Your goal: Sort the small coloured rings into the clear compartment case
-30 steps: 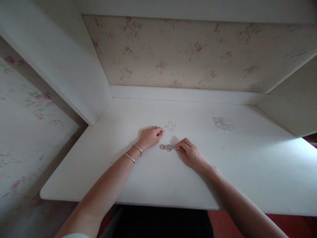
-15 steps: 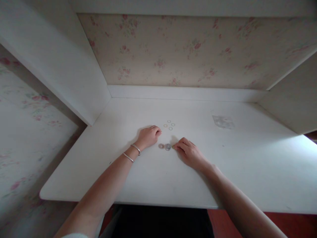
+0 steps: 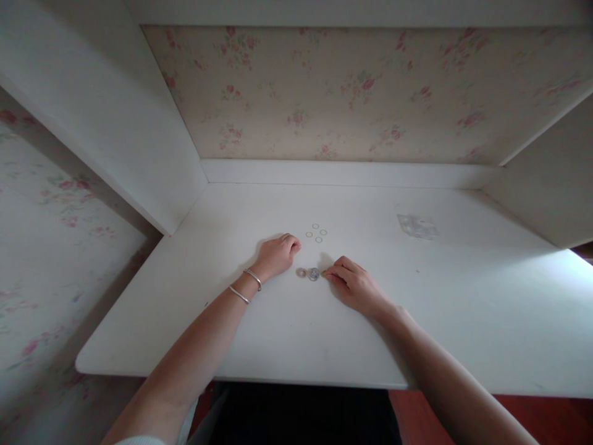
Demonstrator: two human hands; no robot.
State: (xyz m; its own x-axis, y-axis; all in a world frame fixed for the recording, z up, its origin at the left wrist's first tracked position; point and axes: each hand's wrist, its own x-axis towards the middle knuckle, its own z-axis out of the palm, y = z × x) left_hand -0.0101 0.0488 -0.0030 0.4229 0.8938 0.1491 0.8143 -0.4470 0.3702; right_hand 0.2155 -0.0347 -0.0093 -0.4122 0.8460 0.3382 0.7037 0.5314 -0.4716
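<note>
The left hand (image 3: 278, 254) rests loosely curled, gripping nothing; the right hand (image 3: 354, 285) fingertips pinch at the two round pieces (image 3: 309, 273) on the desk (image 3: 287, 334); four small rings (image 3: 316, 232) lie untouched just beyond.

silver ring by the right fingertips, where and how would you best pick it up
Probably by its outer rim, pinched from above. The silver ring lies flat on the white table, so nothing underneath is open to grip. A smaller ring lies close on its left and the right hand is at its right, so place fingertips on the near and far edges.
</note>
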